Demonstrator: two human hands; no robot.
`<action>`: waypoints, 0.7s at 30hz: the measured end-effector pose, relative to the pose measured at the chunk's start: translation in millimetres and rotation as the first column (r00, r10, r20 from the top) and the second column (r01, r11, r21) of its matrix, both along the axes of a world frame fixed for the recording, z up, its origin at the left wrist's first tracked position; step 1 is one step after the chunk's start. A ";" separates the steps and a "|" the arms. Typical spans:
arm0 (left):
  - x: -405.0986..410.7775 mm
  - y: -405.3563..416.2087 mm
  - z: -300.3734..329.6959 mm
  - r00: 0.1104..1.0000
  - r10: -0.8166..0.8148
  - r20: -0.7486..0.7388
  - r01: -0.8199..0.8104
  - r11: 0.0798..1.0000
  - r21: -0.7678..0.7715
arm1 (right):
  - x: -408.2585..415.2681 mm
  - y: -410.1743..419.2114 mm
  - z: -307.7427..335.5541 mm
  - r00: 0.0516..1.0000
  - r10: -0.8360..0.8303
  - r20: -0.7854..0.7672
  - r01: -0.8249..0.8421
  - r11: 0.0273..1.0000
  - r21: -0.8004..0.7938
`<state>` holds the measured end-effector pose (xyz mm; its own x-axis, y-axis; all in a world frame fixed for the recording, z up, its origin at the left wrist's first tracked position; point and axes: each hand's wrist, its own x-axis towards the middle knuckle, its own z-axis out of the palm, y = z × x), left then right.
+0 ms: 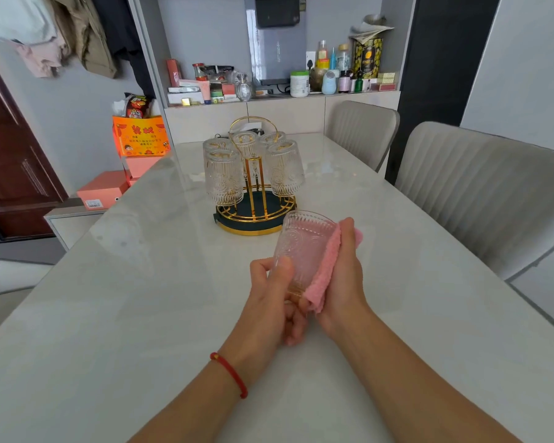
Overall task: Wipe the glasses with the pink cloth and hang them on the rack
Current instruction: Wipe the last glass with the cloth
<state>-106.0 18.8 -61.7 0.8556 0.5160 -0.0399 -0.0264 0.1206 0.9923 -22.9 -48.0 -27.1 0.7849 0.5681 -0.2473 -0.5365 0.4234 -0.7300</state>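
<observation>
A left hand (277, 294) gripped a glass (303, 247) by its base, steadying it while the right hand (346, 276) pressed a pink cloth (325, 270) against its side, the rack (253, 199) just beyond.

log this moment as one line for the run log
stage: wiping | left hand: grips glass | right hand: presses pink cloth on glass | rack: glasses hanging upside down | held glass: not yet hung

Six glasses: five hung on rack (253, 199), one glass (304, 247) held; one pink cloth (325, 270); two chairs (480, 193).
</observation>
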 end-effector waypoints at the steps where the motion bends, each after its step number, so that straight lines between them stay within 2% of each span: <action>1: 0.7 -3.4 -0.3 0.999 0.039 0.000 -0.039 0.997 0.068 | 0.7 1.8 -1.3 0.998 -0.050 0.024 0.050 0.999 -0.012; 4: 0.5 -13.6 -2.3 0.996 0.083 0.015 -0.084 0.982 0.168 | -2.0 4.5 -4.2 0.971 -0.193 0.142 0.202 0.978 -0.056; 8: -4.6 -5.2 -0.9 0.992 0.089 -0.090 -0.053 0.938 0.342 | -0.8 0.6 -7.1 0.968 -0.185 0.168 0.187 0.982 0.003; 11: -8.0 -2.5 7.8 0.997 -0.004 -0.083 0.025 0.966 0.256 | 2.3 -2.6 -7.0 0.984 -0.095 0.152 0.088 0.995 0.048; 12: -9.5 -1.8 10.3 0.994 -0.035 -0.107 0.054 0.983 0.174 | 3.2 -3.0 -6.7 0.989 -0.056 0.138 0.048 0.997 0.061; 14: -15.3 1.4 10.2 0.980 -0.135 -0.145 0.124 0.989 -0.086 | 2.7 -3.9 -5.1 0.995 0.028 0.097 -0.036 0.996 0.081; 16: -19.4 3.1 14.8 0.958 -0.258 -0.127 0.213 0.933 -0.291 | 2.9 -2.8 -4.6 0.995 0.073 0.067 -0.079 0.993 0.089; 18: -19.8 4.5 15.9 0.948 -0.292 -0.129 0.237 0.914 -0.328 | 3.3 0.4 -5.1 0.997 0.050 0.065 -0.055 0.995 0.085; 21: -14.5 -1.9 13.6 0.960 -0.156 -0.233 0.119 0.979 -0.167 | 2.8 1.2 -4.9 0.993 -0.045 0.109 0.037 0.997 0.066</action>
